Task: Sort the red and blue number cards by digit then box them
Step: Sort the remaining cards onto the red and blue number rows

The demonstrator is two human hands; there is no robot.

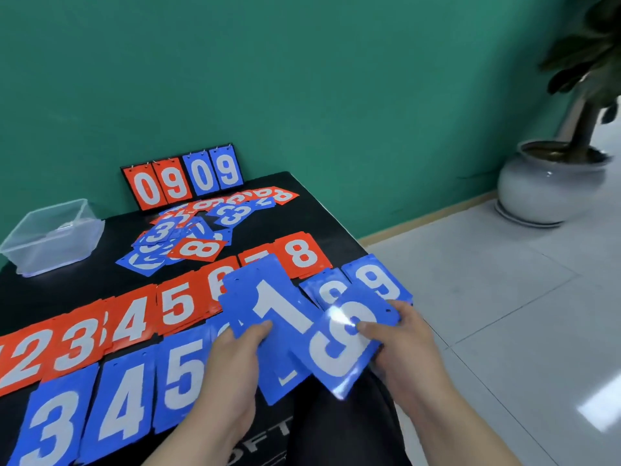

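Left hand (235, 351) grips the blue 1 card (268, 297). Right hand (403, 344) pinches the blue 9 card (339, 351), long axis 1-to-7 o'clock. Blue 9 pile (379, 280) lies on the bench (67, 287), near, at 12 o'clock from our right hand, the nearer one.

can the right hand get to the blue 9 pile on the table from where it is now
Probably yes. The right hand grips a blue 9 card just short of the blue 9 pile at the table's right edge. Nothing stands between them, so the way looks free.
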